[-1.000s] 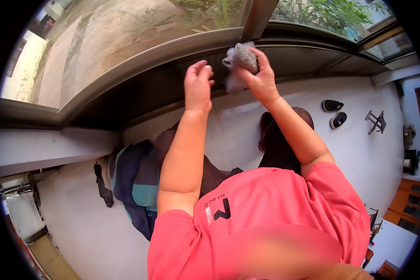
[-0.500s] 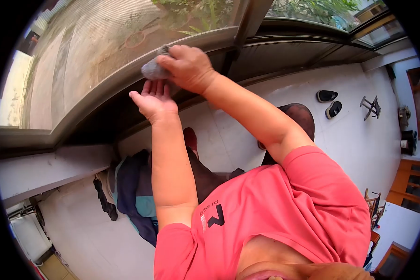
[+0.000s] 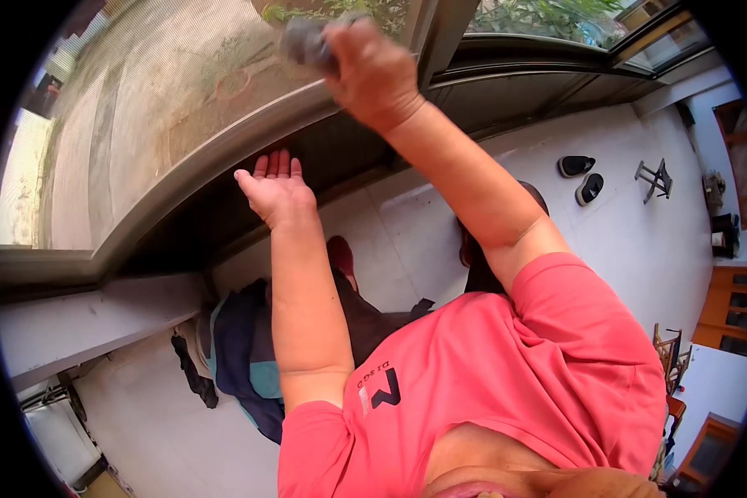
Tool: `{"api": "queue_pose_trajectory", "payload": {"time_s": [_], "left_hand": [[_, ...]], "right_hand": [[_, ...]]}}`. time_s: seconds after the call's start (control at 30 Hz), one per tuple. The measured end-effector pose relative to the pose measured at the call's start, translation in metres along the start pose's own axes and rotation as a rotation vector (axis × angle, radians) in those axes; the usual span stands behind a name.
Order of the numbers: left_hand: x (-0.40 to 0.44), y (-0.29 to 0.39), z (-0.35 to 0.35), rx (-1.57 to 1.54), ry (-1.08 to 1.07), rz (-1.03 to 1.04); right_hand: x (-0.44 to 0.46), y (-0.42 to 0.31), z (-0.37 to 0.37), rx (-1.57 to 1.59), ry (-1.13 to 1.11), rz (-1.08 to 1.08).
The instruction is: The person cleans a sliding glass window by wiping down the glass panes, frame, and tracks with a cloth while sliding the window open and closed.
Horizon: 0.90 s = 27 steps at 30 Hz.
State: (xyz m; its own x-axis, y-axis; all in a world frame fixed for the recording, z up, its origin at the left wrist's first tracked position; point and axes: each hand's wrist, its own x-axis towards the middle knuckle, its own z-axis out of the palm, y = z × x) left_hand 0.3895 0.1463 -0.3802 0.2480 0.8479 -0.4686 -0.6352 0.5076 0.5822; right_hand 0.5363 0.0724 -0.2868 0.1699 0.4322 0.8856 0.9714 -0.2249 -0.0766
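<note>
A grey, bunched-up cloth (image 3: pixel 310 46) is in my right hand (image 3: pixel 372 75), whose fingers are closed around it. Both are smeared by motion in front of the mesh screen (image 3: pixel 174 91), up near the frame's upright. I cannot tell whether the cloth touches the mesh. Lower down, my left hand (image 3: pixel 278 189) is palm up with its fingers stretched out and nothing in it. Its fingertips are near the dark panel (image 3: pixel 340 153) under the curved metal frame rail (image 3: pixel 216 133).
Black shoes (image 3: pixel 589 189) and a small folding stool (image 3: pixel 656 178) stand on the pale floor (image 3: pixel 622 241) to the right. Dark blue and teal clothing (image 3: pixel 245 357) hangs by my left arm. A white ledge (image 3: pixel 100 319) runs along the left; wooden furniture (image 3: pixel 730 311) is at far right.
My right hand has moved up and to the right with the cloth, from the frame rail to in front of the screen. My left hand has stayed nearly still, palm up.
</note>
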Motion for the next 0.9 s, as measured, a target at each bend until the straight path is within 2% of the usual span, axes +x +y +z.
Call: {"api": "queue_pose_trajectory", "payload": {"time_s": [0.03,0.1,0.2,0.3,0.37,0.4,0.43,0.57,0.63,0.73,0.77,0.83,0.87,0.9], "left_hand": [[0.000,0.000,0.001,-0.002,-0.008,-0.001],[-0.001,0.001,0.002,-0.003,0.003,-0.007],[-0.001,0.000,0.003,-0.009,0.015,-0.002],[-0.002,-0.002,0.001,-0.033,-0.007,0.001],[0.000,-0.004,0.000,-0.022,-0.008,0.007],[0.001,-0.004,-0.001,-0.012,-0.011,0.009],[0.003,-0.005,-0.002,-0.008,-0.017,0.008],[0.005,-0.006,-0.001,-0.008,0.012,0.032],[0.006,-0.008,0.000,-0.004,0.029,0.033],[0.006,-0.012,-0.001,0.017,0.008,0.050],[0.007,-0.014,-0.001,0.010,0.013,0.039],[0.008,-0.014,0.001,0.010,0.009,0.029],[0.008,-0.015,0.003,0.017,0.025,0.010],[0.007,-0.015,0.006,0.024,0.042,-0.009]], "right_hand": [[-0.021,0.000,0.013,0.026,-0.065,-0.056],[-0.058,-0.001,0.016,0.009,-0.363,-0.098],[-0.049,0.008,-0.004,0.071,-0.363,-0.096],[0.002,0.017,-0.023,0.088,0.032,-0.011],[0.021,0.020,-0.037,0.039,0.129,0.171],[0.017,0.023,-0.034,0.045,0.125,0.149],[0.000,0.027,-0.015,0.039,0.071,0.141],[-0.079,0.026,-0.006,-0.011,-0.494,0.008],[-0.072,0.036,-0.016,0.042,-0.537,0.071],[-0.032,0.043,-0.038,0.069,-0.029,0.170],[-0.027,0.047,-0.040,0.065,0.050,0.220],[-0.041,0.050,-0.025,-0.003,-0.073,0.225],[-0.059,0.051,-0.015,-0.016,-0.197,0.149],[-0.073,0.045,-0.011,-0.048,-0.430,0.131]]}}
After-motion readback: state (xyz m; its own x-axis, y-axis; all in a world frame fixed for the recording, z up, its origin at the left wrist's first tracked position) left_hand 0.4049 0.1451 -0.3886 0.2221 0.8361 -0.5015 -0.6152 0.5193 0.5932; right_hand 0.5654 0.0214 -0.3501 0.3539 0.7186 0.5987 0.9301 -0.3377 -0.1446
